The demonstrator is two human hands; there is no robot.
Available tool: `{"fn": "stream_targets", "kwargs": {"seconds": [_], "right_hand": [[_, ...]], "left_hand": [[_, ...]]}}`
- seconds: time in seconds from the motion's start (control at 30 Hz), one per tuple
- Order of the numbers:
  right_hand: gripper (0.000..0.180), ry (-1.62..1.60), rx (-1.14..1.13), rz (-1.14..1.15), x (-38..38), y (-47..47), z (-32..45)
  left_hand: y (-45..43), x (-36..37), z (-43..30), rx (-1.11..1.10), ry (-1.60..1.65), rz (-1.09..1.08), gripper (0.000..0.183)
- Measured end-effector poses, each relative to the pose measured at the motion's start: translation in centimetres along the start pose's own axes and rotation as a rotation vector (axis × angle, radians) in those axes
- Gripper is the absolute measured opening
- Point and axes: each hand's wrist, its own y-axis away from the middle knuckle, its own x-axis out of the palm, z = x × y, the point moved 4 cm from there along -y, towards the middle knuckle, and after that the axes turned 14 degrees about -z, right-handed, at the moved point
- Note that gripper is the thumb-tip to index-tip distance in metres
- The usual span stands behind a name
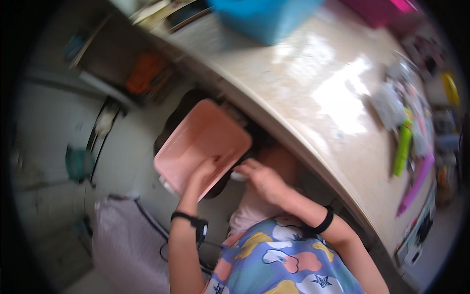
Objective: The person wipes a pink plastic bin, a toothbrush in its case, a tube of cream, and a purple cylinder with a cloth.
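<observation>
A pink plastic bin (194, 137) is tilted with its opening towards me, below the table's edge. My left hand (203, 171) reaches inside it, near the wall on the right. A small dark reddish spot shows by its fingertips, and blur hides whether the fingers hold anything. Just outside the bin's right rim, my right hand (262, 180) has its fingers closed on a small white object (238, 176), too blurred to name. Both hands are below the tabletop, and a black band circles each arm.
The pale glossy table (279, 95) rises along my right, bearing a blue container (264, 18), a magenta container (378, 11), a lime-green tool (404, 143) and a purple strip (416, 185). A grey fabric-covered piece (125, 246) stands at lower left. Orange material (145, 71) lies at upper left.
</observation>
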Motion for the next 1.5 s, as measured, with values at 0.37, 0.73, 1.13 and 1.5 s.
{"fn": "stream_targets", "kwargs": {"seconds": [0.37,0.73,1.13,1.5], "right_hand": [[0.046,-0.105,0.042,-0.539,-12.6,8.6,2.8],[0.028,0.501,0.059,-1.254,-24.4,19.7,2.5],[0.032,0.179,0.082,-1.298,-25.5,18.3,-0.3],[0.037,-0.293,0.223,-1.093,-23.6,21.5,1.2]], "left_hand": [[25.6,21.3,-10.6,1.217,-0.282,-0.176,0.024],[38.4,39.2,-7.3,1.695,-0.554,0.521,0.023],[35.2,47.5,-6.9,0.965,-0.335,0.712,0.056],[37.6,40.0,-7.7,1.206,-0.556,0.450,0.041]]}}
